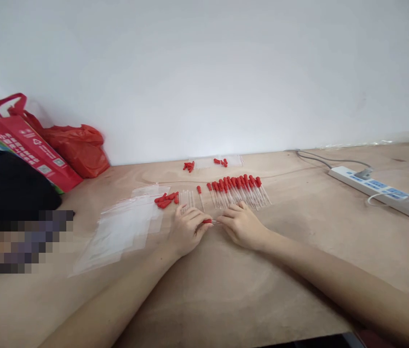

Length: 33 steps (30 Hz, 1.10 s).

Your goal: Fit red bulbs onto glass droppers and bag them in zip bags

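White wall at the back, wooden desk below it. Work's at desk centre, near side: a red cap and a clear tube, end to end between both hands. Reads as the cap-to-tube fitting step; can't tell how far the tube is seated. Next move calls for keeping the two in line and a firm, straight push; glass or plastic unclear, so no bending.

Grip: left hand pinched on the cap, right hand pinched on the tube. Pose: both low over the desk, backs up, fingers curled and pointing inward, hands close but apart. Left forearm comes from lower left, right forearm from lower right.

Just beyond the hands: row of capped tubes to the right; loose tubes and loose caps to the left, beside overlapping clear bags.
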### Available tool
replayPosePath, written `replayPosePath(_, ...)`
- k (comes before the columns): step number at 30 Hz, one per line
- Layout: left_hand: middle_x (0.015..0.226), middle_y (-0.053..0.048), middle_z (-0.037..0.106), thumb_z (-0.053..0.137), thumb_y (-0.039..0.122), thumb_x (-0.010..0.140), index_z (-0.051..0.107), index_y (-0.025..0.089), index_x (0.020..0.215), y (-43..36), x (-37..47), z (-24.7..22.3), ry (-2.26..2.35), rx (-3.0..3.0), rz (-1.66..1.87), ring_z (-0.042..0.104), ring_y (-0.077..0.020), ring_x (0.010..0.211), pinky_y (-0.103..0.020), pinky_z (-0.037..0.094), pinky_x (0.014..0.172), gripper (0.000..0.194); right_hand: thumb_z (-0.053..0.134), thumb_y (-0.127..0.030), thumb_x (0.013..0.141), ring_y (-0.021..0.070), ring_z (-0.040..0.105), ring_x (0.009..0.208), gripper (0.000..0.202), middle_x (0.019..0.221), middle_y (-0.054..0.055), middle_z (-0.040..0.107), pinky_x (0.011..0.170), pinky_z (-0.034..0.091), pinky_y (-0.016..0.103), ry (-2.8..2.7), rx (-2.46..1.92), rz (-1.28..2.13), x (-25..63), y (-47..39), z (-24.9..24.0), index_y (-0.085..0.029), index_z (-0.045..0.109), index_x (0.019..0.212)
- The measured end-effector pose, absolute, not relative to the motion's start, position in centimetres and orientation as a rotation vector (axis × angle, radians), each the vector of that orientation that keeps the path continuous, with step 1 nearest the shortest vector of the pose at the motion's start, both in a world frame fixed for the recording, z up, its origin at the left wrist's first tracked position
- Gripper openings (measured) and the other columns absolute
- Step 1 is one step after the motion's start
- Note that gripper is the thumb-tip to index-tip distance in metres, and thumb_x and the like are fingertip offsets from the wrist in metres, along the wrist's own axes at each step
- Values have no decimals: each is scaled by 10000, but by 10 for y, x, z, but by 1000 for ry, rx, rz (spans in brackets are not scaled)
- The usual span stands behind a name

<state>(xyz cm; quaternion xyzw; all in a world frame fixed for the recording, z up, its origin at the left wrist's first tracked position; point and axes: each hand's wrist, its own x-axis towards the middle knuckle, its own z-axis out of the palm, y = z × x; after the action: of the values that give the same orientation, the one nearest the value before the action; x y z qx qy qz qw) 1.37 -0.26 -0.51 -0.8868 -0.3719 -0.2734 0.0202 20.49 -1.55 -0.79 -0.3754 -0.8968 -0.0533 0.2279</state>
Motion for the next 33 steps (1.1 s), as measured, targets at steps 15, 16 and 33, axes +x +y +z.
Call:
replayPosePath(15,922,-53,589,560,375,717,614,222,843,34,-41,-6,-1868,-1987,-656,484,-256,920,-399,286,795,206,399,-271,824,211,584,821,233,883,108,632,688,342,295,-2006,-1893,102,143,65,-2,-149,494,998)
replayPosePath(16,927,-58,593,553,366,726,617,223,851,35,-42,-7,-1853,-1996,-654,486,-258,918,-402,286,789,201,376,-279,837,210,584,827,240,888,112,631,699,335,302,-2030,-1903,82,140,66,-3,-147,497,997)
replayPosePath(33,857,-55,654,457,297,806,560,207,830,49,-44,-11,-1673,-2187,-607,523,-258,853,-451,230,793,139,381,-270,788,202,574,826,259,891,112,637,758,276,352,-2086,-1843,95,114,66,0,-155,606,846)
